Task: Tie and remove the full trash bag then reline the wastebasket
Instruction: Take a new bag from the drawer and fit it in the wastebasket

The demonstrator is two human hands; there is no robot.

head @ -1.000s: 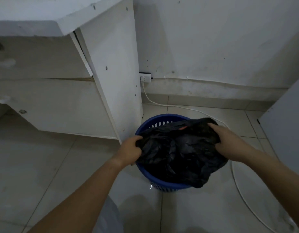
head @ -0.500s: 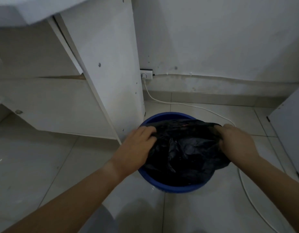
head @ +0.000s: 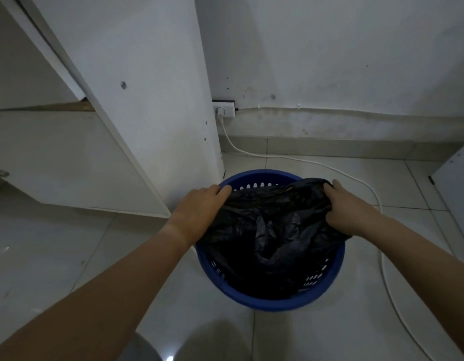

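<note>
A round blue plastic wastebasket [head: 267,302] with slotted walls stands on the pale tiled floor. A crumpled black trash bag [head: 272,225] lies across its mouth and sags into it. My left hand [head: 199,209] grips the bag's edge at the basket's left rim, fingers curled over the plastic. My right hand [head: 348,207] grips the bag's edge at the far right rim, bunching it. The bag's far edge is stretched between both hands, and the far rim's slots show behind it. What is inside the bag is hidden.
A white cabinet side panel [head: 147,100] stands right against the basket's left. A white cable [head: 382,230] runs from a wall socket [head: 224,109] across the floor, curving past the basket's right side. Another white panel [head: 457,194] stands at the right edge.
The camera has moved closer and looks more steeply down. Both hands have shifted toward the far rim with the bag's edge, and the bag now sags deeper into the basket.
</note>
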